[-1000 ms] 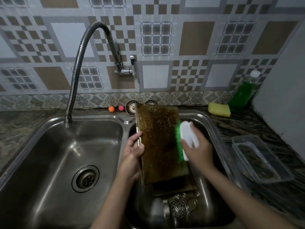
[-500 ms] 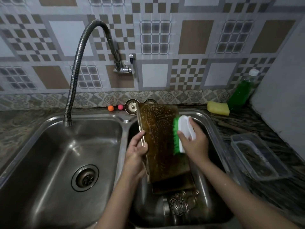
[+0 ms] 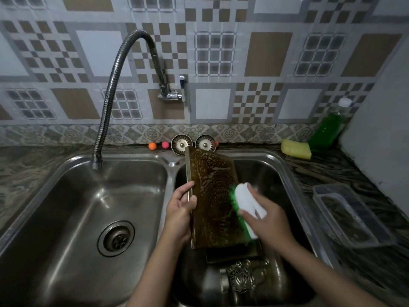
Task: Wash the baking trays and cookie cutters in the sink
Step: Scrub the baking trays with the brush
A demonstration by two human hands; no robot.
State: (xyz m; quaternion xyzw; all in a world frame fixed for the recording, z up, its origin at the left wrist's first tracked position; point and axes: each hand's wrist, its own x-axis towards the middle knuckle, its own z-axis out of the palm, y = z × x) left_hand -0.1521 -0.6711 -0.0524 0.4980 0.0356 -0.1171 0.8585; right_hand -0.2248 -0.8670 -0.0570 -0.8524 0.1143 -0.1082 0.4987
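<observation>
A: Report the nearest items first.

B: At the near end of the right sink basin [image 3: 285, 173] lie metal cookie cutters [image 3: 242, 279], tangled together; individual shapes cannot be resolved in the dim light. Just beyond them, a second baking tray [image 3: 234, 254] lies low in the basin, mostly hidden under the tray being worked.

A: State of the hands?

B: The left hand [image 3: 180, 212] is clamped on the left rim of the baking tray [image 3: 212, 196], thumb across the rim, fingers behind. The tray stands tilted over the right basin, its far end toward the wall, its brown surface speckled with suds. The right hand [image 3: 265, 220] is wrapped around a white scrub brush [image 3: 247, 202]; the green bristles press against the tray's right portion.

A: Left basin?

B: The left sink basin [image 3: 66, 196] holds only its drain [image 3: 116, 238]. The flexible faucet [image 3: 115, 85] arches from the wall valve and ends above its far edge.

A: Counter and wall?

B: To the right, a clear plastic container [image 3: 349, 216] sits on the dark counter. Farther back, a yellow sponge [image 3: 295, 149] lies just beside a bottle of green liquid [image 3: 327, 127]. Behind the divider, two sink strainers [image 3: 181, 144] lean at the patterned tile wall, with an orange ball [image 3: 152, 146] and a pink ball [image 3: 165, 145] to their left.
</observation>
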